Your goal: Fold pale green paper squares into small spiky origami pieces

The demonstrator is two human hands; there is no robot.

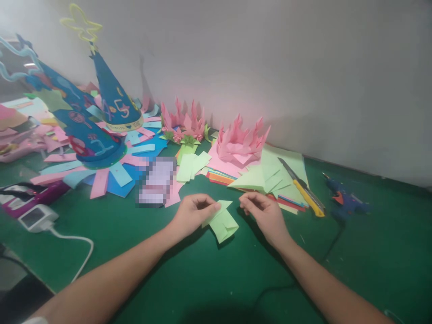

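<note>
Finding only coarse squares over the rectangular phone-like device (157,182), impossible to read. Losing sight of the thin white cable (92,247) behind the left forearm (128,270), and making out little of the blurred blue-and-orange glue gun (347,200) at far right. Pinching the folded pale-green paper piece (225,227) between thumb and curled fingers of the left hand (194,213), over the green tabletop (202,279), so hiding one edge. Curling the fingers of the right hand (268,218) toward its thumb, just beside the paper; cannot tell of anything small held in those fingertips.
</note>
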